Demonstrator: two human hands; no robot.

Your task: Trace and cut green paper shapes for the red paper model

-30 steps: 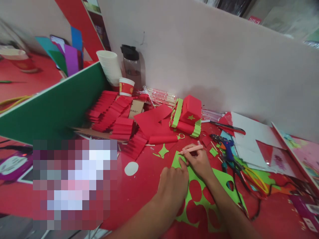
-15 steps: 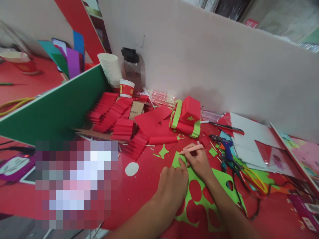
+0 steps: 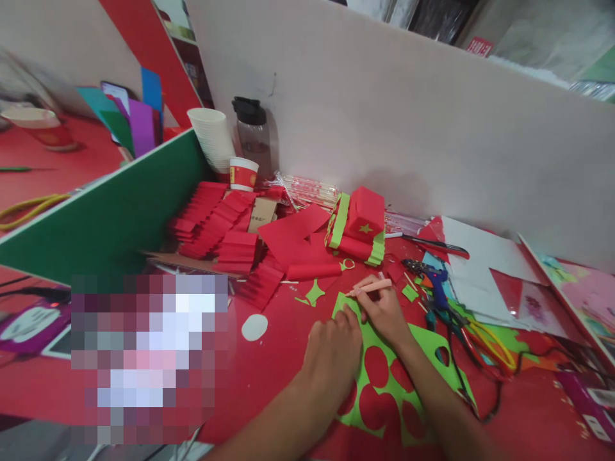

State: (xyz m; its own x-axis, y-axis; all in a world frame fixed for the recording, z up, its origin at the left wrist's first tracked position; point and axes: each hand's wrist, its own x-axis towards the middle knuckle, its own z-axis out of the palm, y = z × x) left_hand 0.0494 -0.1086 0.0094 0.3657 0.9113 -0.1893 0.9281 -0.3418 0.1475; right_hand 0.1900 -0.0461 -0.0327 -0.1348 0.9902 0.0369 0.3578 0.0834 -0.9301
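Note:
A green paper sheet (image 3: 384, 378) with round holes cut out of it lies on the red table (image 3: 278, 358). My left hand (image 3: 332, 355) rests on the sheet's upper left corner, fingers curled down against it. My right hand (image 3: 382, 310) is closed around a pink pen-like tool (image 3: 371, 287), whose tip touches the sheet's top edge. A white paper disc (image 3: 254, 327) and a small green star-shaped scrap (image 3: 314, 293) lie to the left of my hands.
Stacks of folded red paper (image 3: 216, 227) and a red paper lantern with green bands (image 3: 358, 227) sit behind. A blue glue gun (image 3: 435, 285), scissors (image 3: 485, 346) and cords lie at right. Paper cups (image 3: 214, 137), a bottle (image 3: 252, 131) and a white partition stand at the back.
Nothing but a slight shift of the camera; both hands hold the same pose on the green sheet.

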